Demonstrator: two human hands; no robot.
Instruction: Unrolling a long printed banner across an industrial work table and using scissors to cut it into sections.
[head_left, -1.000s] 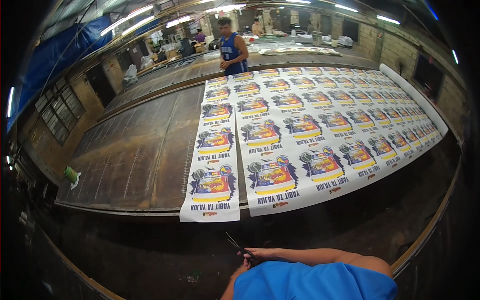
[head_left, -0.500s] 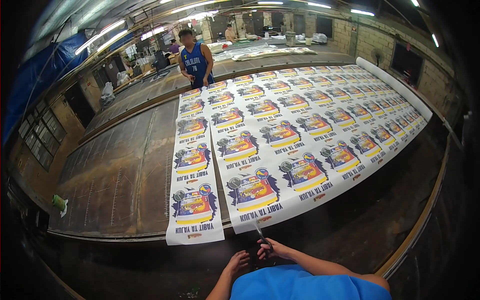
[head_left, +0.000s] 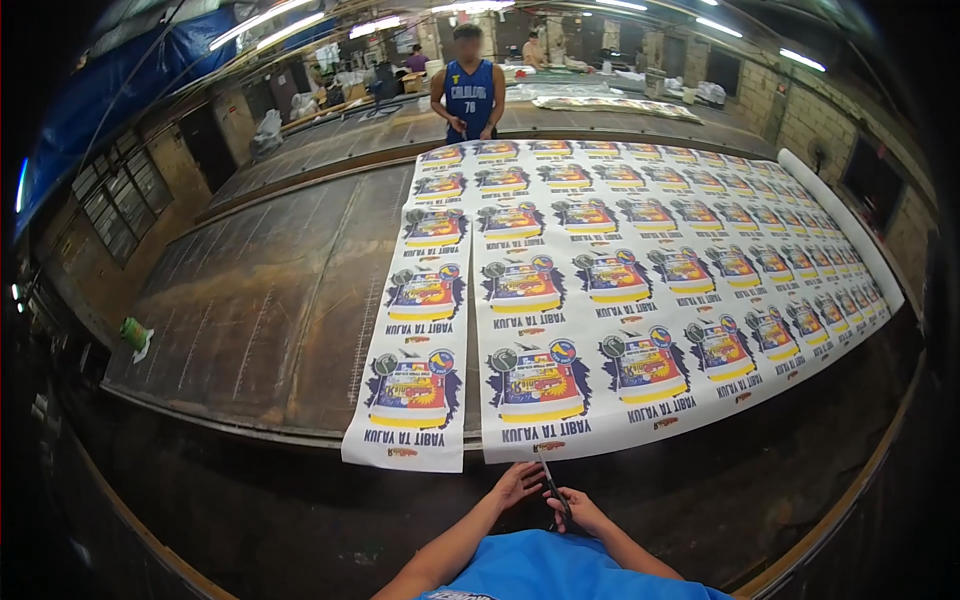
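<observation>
A wide white sheet (head_left: 640,435) printed with rows of colourful logos lies across the table, its near edge hanging just over the table's rim. A cut strip (head_left: 404,452) of the same print lies to its left, a narrow gap between them. My right hand (head_left: 577,507) is closed on the handles of dark-handled scissors (head_left: 551,482), whose blades point up at the sheet's near edge. Beside the scissors, my left hand (head_left: 518,484) has its fingers stretched out at that edge, holding nothing; whether the fingertips touch the sheet I cannot tell.
A person (head_left: 470,95) in a blue sleeveless jersey stands across the table (head_left: 250,310), beyond the strip's far end. The sheet's roll (head_left: 840,225) lies at the right. A green roll-shaped item (head_left: 133,332) sits on the table's left edge. More long tables stand behind.
My view has swung left. My left hand has moved up to the sheet's near edge. The scissors, still in my right hand, now stand more upright at that edge.
</observation>
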